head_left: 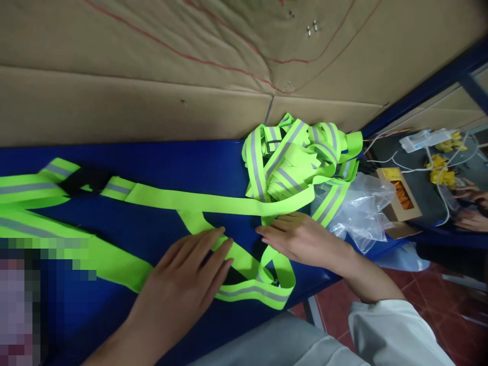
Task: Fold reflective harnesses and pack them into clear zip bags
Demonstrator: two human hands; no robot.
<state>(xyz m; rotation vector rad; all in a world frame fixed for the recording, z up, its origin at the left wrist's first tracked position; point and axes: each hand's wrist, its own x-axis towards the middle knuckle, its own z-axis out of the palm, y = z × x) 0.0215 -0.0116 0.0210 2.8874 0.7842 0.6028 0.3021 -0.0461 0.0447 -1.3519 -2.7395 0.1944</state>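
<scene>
Neon green straps with grey reflective stripes (160, 199) lie stretched across a blue table (171, 162). My left hand (183, 284) lies flat, fingers out, pressing on a strap near the front edge. My right hand (301, 236) also lies flat with fingers extended, resting on the strap beside a looped end (267, 290). A tangled pile of the same straps (297, 157) sits just beyond my right hand. A black buckle piece (89, 179) joins straps at the left.
Brown cardboard (152, 76) with red lines stands behind the table. Clear plastic bags (362, 208) and a small box (398, 195) lie at the right. Another person's hands (470, 208) work at a dark table with white cables and yellow parts. Red tiled floor lies below.
</scene>
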